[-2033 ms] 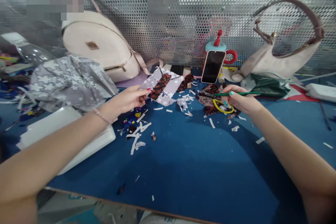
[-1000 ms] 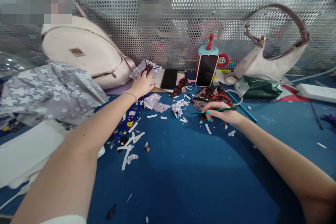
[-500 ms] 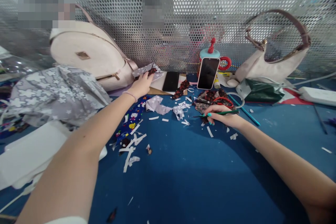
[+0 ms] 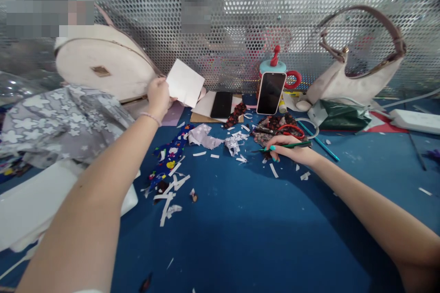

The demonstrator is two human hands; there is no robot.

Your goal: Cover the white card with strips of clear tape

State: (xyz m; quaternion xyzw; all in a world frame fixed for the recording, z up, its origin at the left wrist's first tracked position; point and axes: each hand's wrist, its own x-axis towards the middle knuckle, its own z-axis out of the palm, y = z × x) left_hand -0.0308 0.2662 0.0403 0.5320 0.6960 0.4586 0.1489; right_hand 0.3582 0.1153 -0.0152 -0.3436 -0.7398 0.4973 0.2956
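Two hands are over the blue table [image 4: 240, 219]. Half a second ago the left hand [image 4: 158, 96] lay on patterned cloth by the backpack [image 4: 103, 66]; now it is raised, pinching a white card [image 4: 184, 83] above the table's far edge. The right hand [image 4: 292, 150] rests on the table, closed around a green stick [image 4: 292, 145].

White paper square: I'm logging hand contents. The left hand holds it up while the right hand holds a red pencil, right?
No: the head view shows the pencil in the right hand is green, not red. The left hand does hold the white paper square up.
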